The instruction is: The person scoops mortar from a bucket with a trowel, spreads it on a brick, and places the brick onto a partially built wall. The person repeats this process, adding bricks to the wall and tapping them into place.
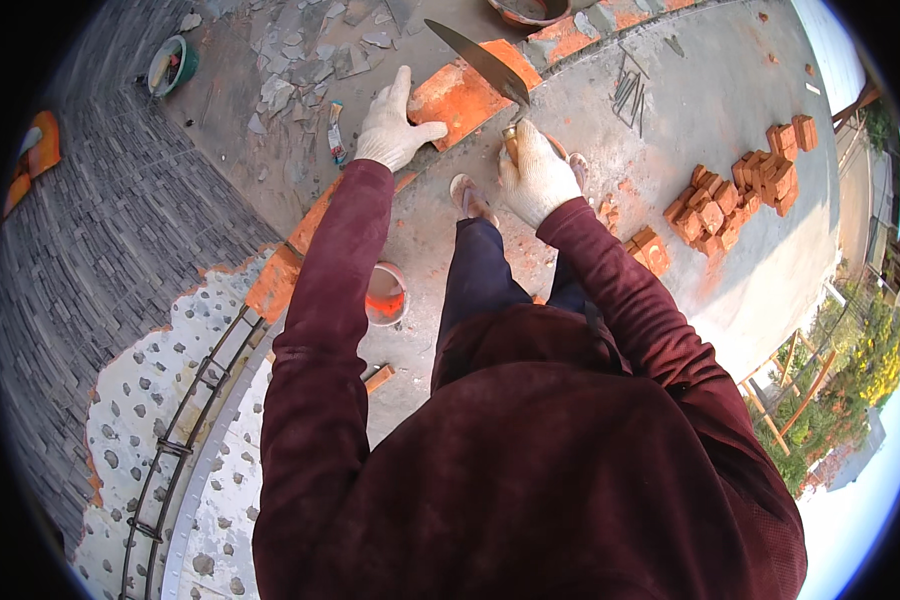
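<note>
My right hand point(535, 178), in a whitish knit glove, is closed around the wooden handle of a trowel point(482, 66). Its long pointed blade slants up and to the left, over an orange brick point(458, 103). At that brick's left end is my left hand point(394, 125), gloved the same way, with thumb and fingers spread and touching its edge. The brick sits along a curved low course with grey mortar, and more bricks point(567, 40) continue the line to the upper right.
Broken grey chips point(280, 92) litter the surface beyond the course. A bucket of orange water point(385, 295) stands by my left leg. Brick stacks point(715, 208) are at right, near thin metal rods point(630, 95). A steel rebar frame point(173, 447) curves at lower left; a green bucket point(173, 66) is upper left.
</note>
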Motion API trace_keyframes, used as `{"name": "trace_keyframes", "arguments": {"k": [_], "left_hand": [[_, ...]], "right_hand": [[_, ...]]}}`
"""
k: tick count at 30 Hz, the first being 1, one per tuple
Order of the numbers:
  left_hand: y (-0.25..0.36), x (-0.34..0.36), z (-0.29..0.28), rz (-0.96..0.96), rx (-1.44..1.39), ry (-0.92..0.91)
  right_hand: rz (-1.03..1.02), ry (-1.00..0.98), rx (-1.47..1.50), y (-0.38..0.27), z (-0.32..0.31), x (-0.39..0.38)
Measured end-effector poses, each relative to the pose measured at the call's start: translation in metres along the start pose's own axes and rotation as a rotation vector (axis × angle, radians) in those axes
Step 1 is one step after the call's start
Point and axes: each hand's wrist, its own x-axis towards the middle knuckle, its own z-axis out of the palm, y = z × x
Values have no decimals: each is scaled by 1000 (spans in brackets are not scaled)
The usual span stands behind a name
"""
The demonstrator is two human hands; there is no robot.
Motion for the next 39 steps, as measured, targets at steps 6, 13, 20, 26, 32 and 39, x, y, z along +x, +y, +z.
{"name": "trace_keyframes", "arguments": {"k": [6, 13, 20, 26, 32, 39], "left_hand": [[0, -15, -1, -24, -90, 46], [-6, -11, 11, -32, -14, 126], [-8, -10, 14, -41, -23, 122], [-2, -8, 11, -17, -31, 121], [0, -7, 8, -15, -81, 90], [15, -3, 0, -72, -191, 8]], "right_hand": [[-105, 57, -17, -3, 5, -4], [-54, -38, -14, -5, 6, 10], [-33, -48, -9, -19, 15, 5], [52, -180, 19, -16, 4, 14], [8, 1, -2, -5, 3, 12], [102, -88, -53, 0, 6, 13]]}}
